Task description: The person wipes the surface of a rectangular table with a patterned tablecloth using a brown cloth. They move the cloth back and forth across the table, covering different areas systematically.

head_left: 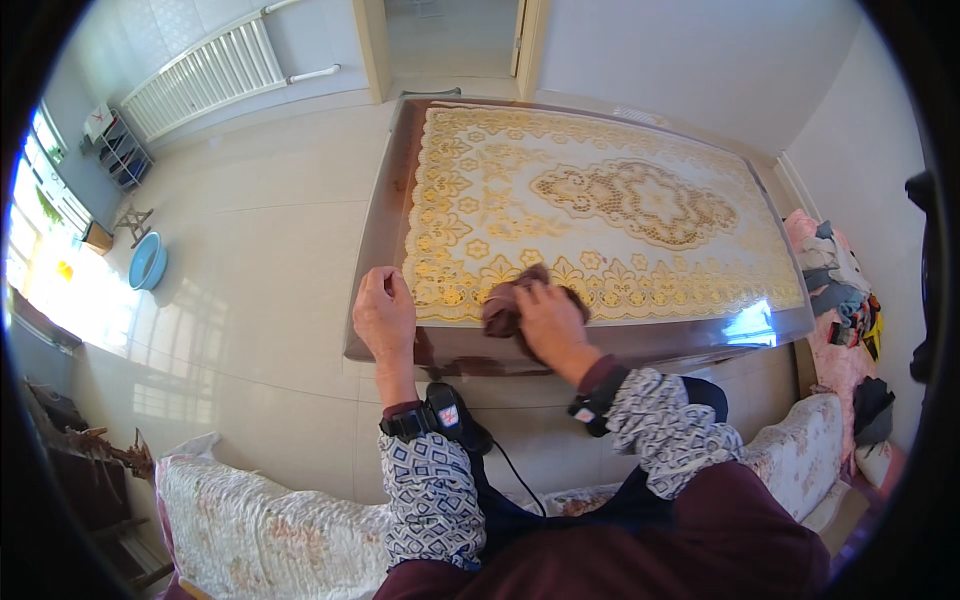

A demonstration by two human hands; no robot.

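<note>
A crumpled brown cloth [504, 309] lies under my right hand [553, 319], pressed against the near edge of the coffee table. The cloth is slightly blurred, and part of it is hidden beneath the fingers. Below it spreads a gold-and-white lace-patterned tablecloth [517, 225], with what looks like a clear plastic cover over it. My left hand [384, 311] is curled into a loose fist at the table's near left corner, and I see nothing in it. Dark straps with small devices circle both wrists over patterned sleeve covers.
The brown table [382, 217] has a glossy rim. A sofa with a quilted floral cover [292, 517] is close around me. Clothes [832, 262] are heaped at the right. On the tiled floor at left stand a blue basin [148, 261], a folding stool [133, 223] and a rack [124, 154].
</note>
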